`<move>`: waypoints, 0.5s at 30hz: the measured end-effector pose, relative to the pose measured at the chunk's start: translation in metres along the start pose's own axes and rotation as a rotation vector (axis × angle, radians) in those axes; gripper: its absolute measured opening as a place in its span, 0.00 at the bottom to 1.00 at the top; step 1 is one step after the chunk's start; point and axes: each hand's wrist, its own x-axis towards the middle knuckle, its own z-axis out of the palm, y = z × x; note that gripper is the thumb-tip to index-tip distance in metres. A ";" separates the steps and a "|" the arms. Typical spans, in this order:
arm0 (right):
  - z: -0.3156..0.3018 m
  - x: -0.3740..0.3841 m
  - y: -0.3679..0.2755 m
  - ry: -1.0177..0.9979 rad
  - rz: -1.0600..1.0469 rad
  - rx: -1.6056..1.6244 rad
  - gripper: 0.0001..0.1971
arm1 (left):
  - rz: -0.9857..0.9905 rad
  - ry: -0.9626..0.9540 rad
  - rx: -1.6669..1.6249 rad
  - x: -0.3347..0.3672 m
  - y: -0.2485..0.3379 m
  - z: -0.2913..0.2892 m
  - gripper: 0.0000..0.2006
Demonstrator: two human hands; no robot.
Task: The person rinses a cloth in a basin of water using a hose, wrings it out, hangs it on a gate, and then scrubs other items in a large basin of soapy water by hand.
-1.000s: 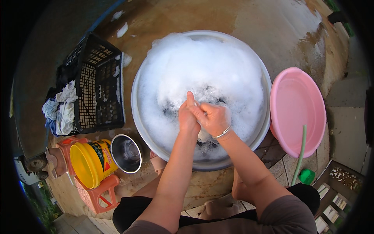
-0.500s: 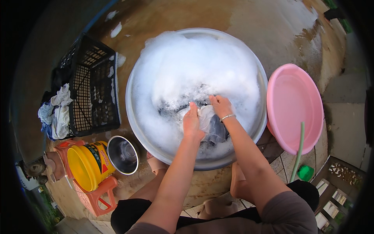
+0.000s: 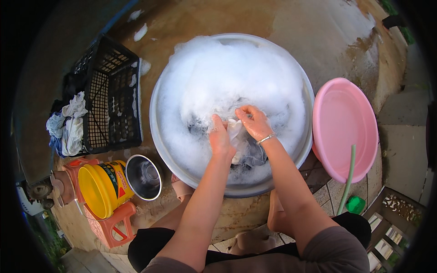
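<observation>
A big round metal-grey basin [image 3: 156,132] full of thick white suds [image 3: 236,68] stands in front of me. Over its near half, my left hand [image 3: 220,142] is closed around a wet white cloth [image 3: 234,128], thumb up. A grey, sheer-looking cloth [image 3: 256,154] hangs beneath, partly in the foam; whether the two are one piece I cannot tell. My right hand [image 3: 256,123], with a bracelet at the wrist, is just right of the white cloth. Its fingers are curled together, and a small greyish bit shows at them. Dark fabric [image 3: 195,126] lies half hidden in the suds.
At left, a black plastic crate [image 3: 114,95] lies tipped, with white and blue clothes [image 3: 70,127] beside it. Nearer are a yellow bucket [image 3: 98,189], a steel bowl [image 3: 144,177] and an orange stool [image 3: 114,223]. A pink tub [image 3: 346,123] with a green hose [image 3: 348,186] stands right.
My right hand has shifted slightly left and turned, its fingers curling toward the left hand. The white cloth looks more bunched at my left hand. The view has moved a little.
</observation>
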 end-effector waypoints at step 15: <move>0.013 -0.034 -0.040 -0.257 -0.132 -0.034 0.16 | -0.115 -0.174 0.069 0.024 -0.005 -0.026 0.11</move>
